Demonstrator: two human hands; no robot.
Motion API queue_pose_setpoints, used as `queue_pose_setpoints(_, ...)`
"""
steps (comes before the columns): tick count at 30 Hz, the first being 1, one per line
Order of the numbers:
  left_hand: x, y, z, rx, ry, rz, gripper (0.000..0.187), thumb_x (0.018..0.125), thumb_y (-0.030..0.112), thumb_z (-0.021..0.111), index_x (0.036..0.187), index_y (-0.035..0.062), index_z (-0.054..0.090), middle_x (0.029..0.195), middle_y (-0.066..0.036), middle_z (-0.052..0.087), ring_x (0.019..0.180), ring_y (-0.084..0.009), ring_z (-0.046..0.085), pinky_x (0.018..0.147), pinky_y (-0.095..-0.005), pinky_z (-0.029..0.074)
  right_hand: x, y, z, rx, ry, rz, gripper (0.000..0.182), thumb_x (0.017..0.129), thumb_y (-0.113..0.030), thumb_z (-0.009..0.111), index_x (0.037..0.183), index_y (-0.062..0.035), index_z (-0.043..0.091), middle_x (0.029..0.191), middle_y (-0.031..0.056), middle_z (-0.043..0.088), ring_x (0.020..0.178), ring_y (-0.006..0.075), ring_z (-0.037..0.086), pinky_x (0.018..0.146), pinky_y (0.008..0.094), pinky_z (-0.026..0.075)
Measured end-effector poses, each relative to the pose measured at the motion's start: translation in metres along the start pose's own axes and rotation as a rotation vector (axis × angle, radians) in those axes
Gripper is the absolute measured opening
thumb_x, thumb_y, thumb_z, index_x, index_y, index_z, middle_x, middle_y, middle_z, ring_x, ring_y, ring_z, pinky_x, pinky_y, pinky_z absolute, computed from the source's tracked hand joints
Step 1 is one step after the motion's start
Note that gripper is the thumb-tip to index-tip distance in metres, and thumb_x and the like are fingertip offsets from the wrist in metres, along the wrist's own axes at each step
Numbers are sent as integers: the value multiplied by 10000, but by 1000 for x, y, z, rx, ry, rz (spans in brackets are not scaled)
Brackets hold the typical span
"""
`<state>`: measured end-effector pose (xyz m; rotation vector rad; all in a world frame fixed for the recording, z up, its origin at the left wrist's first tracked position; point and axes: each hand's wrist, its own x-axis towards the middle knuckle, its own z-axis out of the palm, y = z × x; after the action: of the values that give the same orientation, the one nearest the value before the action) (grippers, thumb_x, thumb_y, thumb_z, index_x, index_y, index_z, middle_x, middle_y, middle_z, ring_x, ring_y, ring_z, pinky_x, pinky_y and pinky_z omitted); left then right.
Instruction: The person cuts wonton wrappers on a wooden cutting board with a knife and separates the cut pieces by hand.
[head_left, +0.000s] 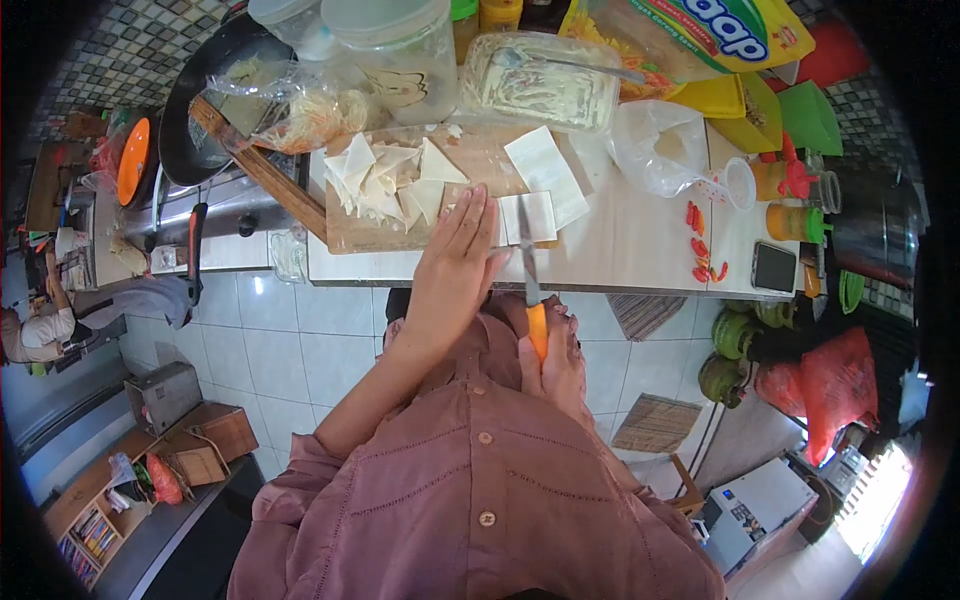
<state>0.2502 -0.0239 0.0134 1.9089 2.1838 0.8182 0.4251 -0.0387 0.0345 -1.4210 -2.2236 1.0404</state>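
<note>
My left hand [455, 262] lies with its fingers stretched out flat at the front of the wooden cutting board [385, 238], beside a small white square sheet of dough [540, 212]. My right hand [556, 372] is closed round the orange handle of a knife [530, 262]. The blade points away from me, and its tip lies over the square sheet. Behind it, a longer rectangular dough sheet [560, 185] rests partly past the board's right edge. Several cut dough triangles [372, 170] are heaped on the board's left side.
A wooden stick [275, 185] slants by the board's left edge, near a black pan [180, 125]. Behind the board stand a lidded plastic tub [405, 75] and a smeared container [540, 90]. To the right are red chillies [697, 245] and a phone [774, 267].
</note>
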Motion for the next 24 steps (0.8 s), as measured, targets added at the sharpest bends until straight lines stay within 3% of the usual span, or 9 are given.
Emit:
queue_pose_setpoints(1,1,0,-5,-1,2,6,502,813,20,571,1299,-18,447,1357,-155,449,1267,-311,414,1057,-412,343,-1,2,-1,-1,6,-1,233,903,-231,528,998,-36,441,633,213,579,545,417,591,466,477,467)
queue_pose_setpoints(3,1,-2,-15,-58,-79,22,511,801,18,602,1291,-5,459,1348,-157,455,1257,-309,425,1047,-395,358,-3,7,0,253,12,124,263,926,-236,488,1090,-40,427,757,200,591,671,423,607,593,429,478)
queue_pose_setpoints(7,-4,-10,-18,-8,-51,62,444,800,5,612,1236,28,530,1261,-153,534,1165,-303,516,967,-384,434,-1,17,3,277,53,146,249,914,-215,522,1068,-29,460,767,217,593,652,402,597,563,450,460)
queue_pose_setpoints(10,-4,-4,-28,-146,-26,-56,344,813,5,600,1153,54,598,1146,-139,608,1041,-293,596,867,-375,493,0,25,2,294,39,165,248,915,-216,513,1067,-26,461,831,232,586,719,418,587,622,480,450)
queue_pose_setpoints(12,5,6,-38,-247,-36,-175,279,819,4,588,1091,50,631,1056,-128,647,942,-291,636,802,-367,515,3,26,-2,241,-23,290,264,911,-218,507,1069,-12,458,887,245,566,796,431,555,702,494,425)
queue_pose_setpoints(16,29,13,-20,-158,196,65,262,822,19,589,1079,41,634,1105,-135,629,999,-282,615,836,-357,503,8,35,0,275,19,259,276,903,-219,509,1060,0,453,885,243,549,816,430,523,733,494,403)
queue_pose_setpoints(18,34,15,-3,4,125,151,274,815,56,612,1088,43,633,1151,-152,607,1049,-289,587,871,-360,486,12,35,-2,309,12,243,266,900,-212,508,1044,4,450,858,233,539,792,417,505,725,486,399)
queue_pose_setpoints(19,31,18,4,5,58,97,312,794,106,647,1099,40,627,1211,-167,567,1091,-307,553,908,-382,463,13,36,-3,309,15,240,266,900,-212,508,1044,4,450,858,233,539,792,417,505,725,486,399)
queue_pose_setpoints(24,30,18,-1,-11,-31,102,340,772,166,674,1070,19,600,1173,-160,548,1082,-325,528,889,-407,451,18,38,-9,346,34,254,245,912,-212,493,1020,2,442,841,222,529,783,389,515,712,455,408)
